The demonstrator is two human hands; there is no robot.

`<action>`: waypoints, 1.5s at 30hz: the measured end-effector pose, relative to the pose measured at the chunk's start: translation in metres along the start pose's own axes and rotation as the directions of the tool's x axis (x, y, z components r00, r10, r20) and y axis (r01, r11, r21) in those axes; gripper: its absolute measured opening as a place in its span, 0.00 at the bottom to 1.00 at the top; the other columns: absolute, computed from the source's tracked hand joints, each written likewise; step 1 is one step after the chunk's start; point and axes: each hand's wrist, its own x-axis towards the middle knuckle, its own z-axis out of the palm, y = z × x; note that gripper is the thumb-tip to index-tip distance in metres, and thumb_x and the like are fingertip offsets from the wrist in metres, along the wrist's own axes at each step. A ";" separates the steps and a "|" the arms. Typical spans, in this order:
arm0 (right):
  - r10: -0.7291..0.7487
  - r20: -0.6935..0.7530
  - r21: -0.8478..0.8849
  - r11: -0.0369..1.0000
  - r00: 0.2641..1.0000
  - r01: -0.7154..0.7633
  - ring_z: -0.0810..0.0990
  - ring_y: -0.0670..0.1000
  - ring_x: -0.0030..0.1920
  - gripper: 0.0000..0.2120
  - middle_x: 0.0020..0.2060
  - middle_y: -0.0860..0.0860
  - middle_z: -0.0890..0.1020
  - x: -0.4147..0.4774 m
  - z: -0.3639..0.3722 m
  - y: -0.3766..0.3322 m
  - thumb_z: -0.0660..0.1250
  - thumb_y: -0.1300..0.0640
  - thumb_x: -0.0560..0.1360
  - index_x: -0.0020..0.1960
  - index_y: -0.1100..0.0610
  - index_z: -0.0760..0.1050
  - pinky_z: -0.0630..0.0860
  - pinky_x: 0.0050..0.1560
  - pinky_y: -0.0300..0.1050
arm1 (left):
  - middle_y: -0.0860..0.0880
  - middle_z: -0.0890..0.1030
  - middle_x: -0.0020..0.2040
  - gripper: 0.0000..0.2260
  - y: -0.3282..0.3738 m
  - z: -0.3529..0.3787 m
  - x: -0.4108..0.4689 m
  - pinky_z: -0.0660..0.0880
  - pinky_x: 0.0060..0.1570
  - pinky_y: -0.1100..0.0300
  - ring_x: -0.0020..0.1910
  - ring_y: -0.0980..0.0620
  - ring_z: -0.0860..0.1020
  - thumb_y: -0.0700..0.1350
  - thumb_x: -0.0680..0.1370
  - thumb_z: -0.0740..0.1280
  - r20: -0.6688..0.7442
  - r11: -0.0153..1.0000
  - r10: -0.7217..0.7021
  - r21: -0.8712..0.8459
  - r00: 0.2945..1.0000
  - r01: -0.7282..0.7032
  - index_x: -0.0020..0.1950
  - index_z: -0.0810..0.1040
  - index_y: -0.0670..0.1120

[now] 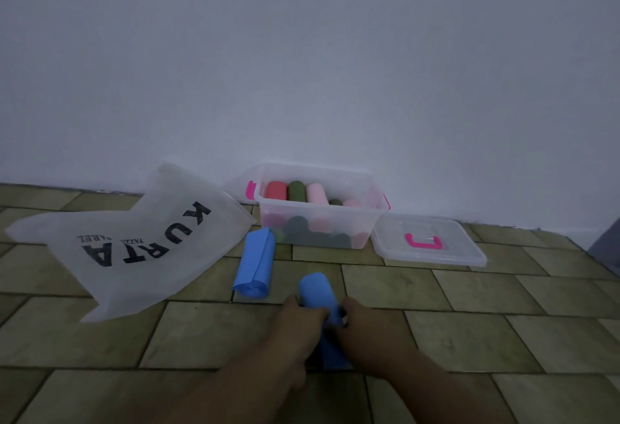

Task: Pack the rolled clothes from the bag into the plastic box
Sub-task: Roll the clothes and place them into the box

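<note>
A blue rolled cloth (317,291) lies on the tiled floor in front of me, gripped on both sides by my left hand (300,319) and my right hand (364,326). A second blue roll (255,262) lies loose just left of it, pointing toward the box. The clear plastic box (365,219) stands against the wall with its top off, holding red, green and pink rolls in layers. A white bag (141,239) printed KURTA lies flat on the floor to the left.
The box's clear lid (453,252) with a pink handle lies on the floor right of the box. A white wall rises directly behind. A dark shape (607,245) shows at the right edge.
</note>
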 end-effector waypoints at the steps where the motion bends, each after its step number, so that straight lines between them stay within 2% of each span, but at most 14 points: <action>1: -0.001 0.008 0.065 0.998 1.000 0.001 0.78 0.47 0.46 0.18 0.52 0.51 0.80 -0.005 0.004 0.002 0.62 0.44 0.77 0.61 0.53 0.69 0.70 0.36 0.35 | 0.47 0.74 0.55 0.25 -0.001 0.000 0.000 0.76 0.50 0.49 0.51 0.46 0.76 0.41 0.76 0.66 -0.005 1.000 0.015 -0.006 1.000 -0.015 0.72 0.62 0.47; 4: 0.023 0.048 0.280 0.959 0.999 -0.036 0.76 0.40 0.40 0.14 0.45 0.45 0.78 -0.014 0.014 0.006 0.64 0.41 0.74 0.53 0.49 0.70 0.69 0.34 0.34 | 0.45 0.75 0.56 0.24 -0.003 -0.001 -0.001 0.77 0.50 0.45 0.51 0.44 0.77 0.44 0.77 0.66 -0.016 0.996 -0.009 -0.086 1.000 0.007 0.71 0.64 0.50; 7: 0.073 0.058 0.475 0.875 0.996 -0.092 0.79 0.43 0.44 0.14 0.48 0.46 0.79 -0.015 0.017 0.008 0.66 0.41 0.73 0.51 0.49 0.71 0.75 0.39 0.38 | 0.44 0.77 0.53 0.19 -0.005 -0.001 -0.004 0.79 0.42 0.46 0.48 0.42 0.78 0.43 0.76 0.68 0.003 0.984 -0.063 -0.165 0.998 0.063 0.64 0.67 0.52; 9: 0.093 0.099 0.661 0.738 0.991 -0.135 0.81 0.48 0.47 0.12 0.49 0.50 0.80 -0.013 0.016 0.010 0.69 0.48 0.73 0.51 0.51 0.71 0.79 0.46 0.47 | 0.42 0.78 0.51 0.16 -0.005 0.001 -0.006 0.78 0.37 0.48 0.47 0.40 0.79 0.42 0.75 0.69 0.016 0.972 -0.105 -0.207 0.994 0.107 0.60 0.69 0.52; 12: 0.068 0.160 0.791 0.587 0.985 -0.169 0.83 0.55 0.46 0.17 0.49 0.56 0.82 -0.007 0.012 0.009 0.72 0.58 0.71 0.55 0.51 0.69 0.80 0.42 0.50 | 0.43 0.78 0.50 0.18 0.000 0.004 -0.005 0.79 0.41 0.47 0.46 0.41 0.79 0.42 0.74 0.69 -0.019 0.984 -0.051 -0.173 0.999 0.047 0.62 0.69 0.50; 16: 0.004 0.177 0.911 0.379 0.984 -0.165 0.84 0.60 0.46 0.19 0.47 0.60 0.84 0.008 -0.014 0.006 0.73 0.64 0.69 0.57 0.55 0.72 0.80 0.41 0.54 | 0.48 0.76 0.55 0.25 0.035 0.001 0.005 0.78 0.52 0.47 0.51 0.47 0.78 0.47 0.74 0.69 -0.007 0.965 0.226 0.142 0.974 -0.223 0.68 0.65 0.49; 19: -0.050 0.118 0.956 0.276 0.992 -0.100 0.82 0.65 0.50 0.23 0.51 0.64 0.81 0.030 -0.059 0.003 0.72 0.62 0.63 0.58 0.61 0.73 0.80 0.44 0.60 | 0.48 0.72 0.67 0.30 0.084 -0.010 0.029 0.71 0.61 0.46 0.63 0.46 0.72 0.58 0.75 0.64 0.073 0.729 0.463 0.535 0.884 -0.426 0.73 0.59 0.51; 23: 0.088 -0.091 0.953 0.297 0.992 0.061 0.80 0.65 0.51 0.16 0.56 0.63 0.77 0.083 -0.130 -0.005 0.69 0.63 0.72 0.59 0.61 0.72 0.80 0.44 0.58 | 0.46 0.61 0.75 0.36 0.144 -0.031 0.079 0.60 0.66 0.41 0.72 0.43 0.60 0.66 0.74 0.56 -0.005 0.292 0.692 0.916 0.722 -0.274 0.76 0.53 0.50; 26: 0.225 -0.245 0.841 0.533 0.943 0.091 0.79 0.61 0.51 0.18 0.56 0.60 0.75 0.133 -0.161 -0.018 0.67 0.61 0.75 0.63 0.60 0.68 0.80 0.46 0.59 | 0.45 0.46 0.79 0.41 0.161 -0.039 0.116 0.49 0.71 0.40 0.76 0.43 0.47 0.68 0.74 0.54 -0.043 0.265 0.576 0.955 0.816 -0.136 0.77 0.43 0.46; 29: 0.234 -0.327 0.356 0.928 0.916 -0.110 0.75 0.61 0.59 0.23 0.60 0.61 0.74 0.179 -0.157 -0.031 0.66 0.59 0.75 0.67 0.62 0.64 0.75 0.58 0.55 | 0.42 0.41 0.78 0.44 0.155 -0.041 0.138 0.48 0.72 0.41 0.76 0.41 0.44 0.68 0.73 0.53 -0.033 0.267 0.512 0.956 0.858 -0.123 0.77 0.42 0.42; 34: 0.209 -0.210 0.064 0.978 0.955 -0.200 0.74 0.60 0.60 0.17 0.60 0.61 0.75 0.209 -0.131 -0.040 0.60 0.61 0.75 0.63 0.64 0.68 0.70 0.50 0.47 | 0.40 0.40 0.77 0.43 0.148 -0.045 0.149 0.47 0.72 0.42 0.76 0.40 0.43 0.69 0.73 0.50 -0.001 0.230 0.553 0.962 0.833 -0.151 0.77 0.40 0.43; 39: 0.075 -0.205 -0.258 0.958 0.976 -0.128 0.75 0.59 0.62 0.16 0.63 0.62 0.74 0.210 -0.131 -0.040 0.60 0.60 0.76 0.62 0.65 0.70 0.71 0.57 0.45 | 0.41 0.41 0.78 0.42 0.149 -0.045 0.149 0.48 0.71 0.42 0.76 0.40 0.44 0.69 0.73 0.50 -0.015 0.225 0.547 0.966 0.837 -0.130 0.77 0.41 0.45; 43: 0.046 -0.208 -0.332 0.936 0.977 -0.115 0.75 0.59 0.60 0.15 0.61 0.61 0.76 0.210 -0.129 -0.040 0.62 0.59 0.75 0.60 0.64 0.73 0.72 0.57 0.46 | 0.42 0.40 0.78 0.42 0.153 -0.042 0.144 0.47 0.71 0.41 0.76 0.40 0.44 0.69 0.73 0.52 -0.023 0.250 0.514 0.960 0.858 -0.124 0.77 0.42 0.46; 45: 0.021 -0.271 -0.235 0.968 0.962 -0.087 0.75 0.59 0.59 0.15 0.61 0.61 0.76 0.207 -0.127 -0.040 0.61 0.60 0.75 0.60 0.63 0.73 0.72 0.57 0.47 | 0.41 0.39 0.77 0.40 0.162 -0.044 0.136 0.46 0.72 0.43 0.76 0.40 0.42 0.67 0.75 0.55 0.014 0.261 0.461 0.953 0.887 -0.151 0.77 0.42 0.47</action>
